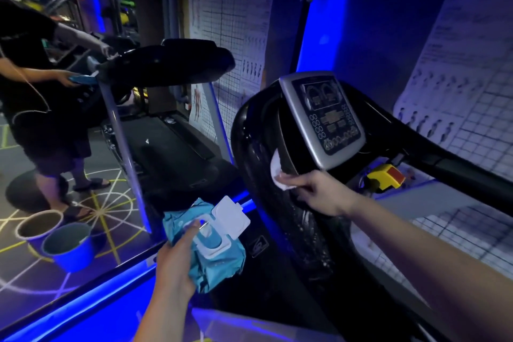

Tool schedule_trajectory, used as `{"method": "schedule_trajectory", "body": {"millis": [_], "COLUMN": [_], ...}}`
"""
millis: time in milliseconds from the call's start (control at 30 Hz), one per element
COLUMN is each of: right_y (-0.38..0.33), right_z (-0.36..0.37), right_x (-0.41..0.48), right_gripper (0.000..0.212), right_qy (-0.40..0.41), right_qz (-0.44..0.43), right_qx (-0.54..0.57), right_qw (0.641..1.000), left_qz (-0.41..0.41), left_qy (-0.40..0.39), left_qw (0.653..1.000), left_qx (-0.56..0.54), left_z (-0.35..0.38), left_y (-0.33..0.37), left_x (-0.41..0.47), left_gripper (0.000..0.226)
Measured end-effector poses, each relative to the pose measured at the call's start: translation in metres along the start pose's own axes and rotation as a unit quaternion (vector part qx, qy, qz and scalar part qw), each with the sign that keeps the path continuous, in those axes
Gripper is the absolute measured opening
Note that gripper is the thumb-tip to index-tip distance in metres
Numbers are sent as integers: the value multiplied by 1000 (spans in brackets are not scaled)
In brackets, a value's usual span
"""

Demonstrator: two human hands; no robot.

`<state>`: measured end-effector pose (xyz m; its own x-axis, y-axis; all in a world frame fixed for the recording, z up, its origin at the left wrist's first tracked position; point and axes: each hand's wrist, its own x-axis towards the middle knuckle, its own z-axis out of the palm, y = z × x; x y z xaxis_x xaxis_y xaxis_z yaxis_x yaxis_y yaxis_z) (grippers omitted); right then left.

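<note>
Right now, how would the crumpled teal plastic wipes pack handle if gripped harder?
Probably floppy: the crumpled teal plastic wipes pack sags and creases around the left hand. Its open white flip lid looks stiffer, and may snag. Likely light, held one-handed.

Both forearms are bare as far as the near edge shows them, and the left hand [173, 261] and right hand [319, 194] are bare too.

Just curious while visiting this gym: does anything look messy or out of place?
Nothing damaged. The black treadmill housing below the right hand shows wet streaks, likely from its white wipe. The blue wipe pack in the left hand has its lid open.
</note>
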<state>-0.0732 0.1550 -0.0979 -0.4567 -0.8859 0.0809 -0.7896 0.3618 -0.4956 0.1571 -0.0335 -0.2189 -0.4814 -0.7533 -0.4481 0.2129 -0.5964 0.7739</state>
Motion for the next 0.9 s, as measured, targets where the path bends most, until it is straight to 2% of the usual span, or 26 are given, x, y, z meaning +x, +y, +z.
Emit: {"method": "schedule_trajectory", "body": {"millis": [100,167,300,367,433,567,733,900], "right_y": [3,-2,-24,-33,-31,-15,8,19], "right_z": [-9,-22,-47,-53,-50,-22,-15,-7], "right_x": [-15,-12,17,42,73,113,101,57], "right_gripper": [47,38,29,35,41,52,48,45], "right_qy": [-6,6,160,196,185,70,53,-11], "right_qz": [-5,1,-34,-57,-82,-86,-171,-236], "right_qx": [24,58,134,86,6,-81,-97,-80], "right_qw": [1000,998,977,975,979,991,979,968], "left_qz": [9,14,25,26,32,49,47,34], "left_qy": [9,10,29,46,59,76,80,78], "left_qw": [1000,1000,999,998,998,996,996,996], "left_qx": [-8,-15,-24,-17,-4,-2,-16,-29], "left_z": [11,14,7,-1,-9,-20,-22,-17], "left_y": [-6,-11,-18,-21,-23,-23,-24,-29], "left_x": [-7,-13,-29,-35,-40,-45,-50,-49], "left_gripper": [57,54,32,27,27,36,32,35]}}
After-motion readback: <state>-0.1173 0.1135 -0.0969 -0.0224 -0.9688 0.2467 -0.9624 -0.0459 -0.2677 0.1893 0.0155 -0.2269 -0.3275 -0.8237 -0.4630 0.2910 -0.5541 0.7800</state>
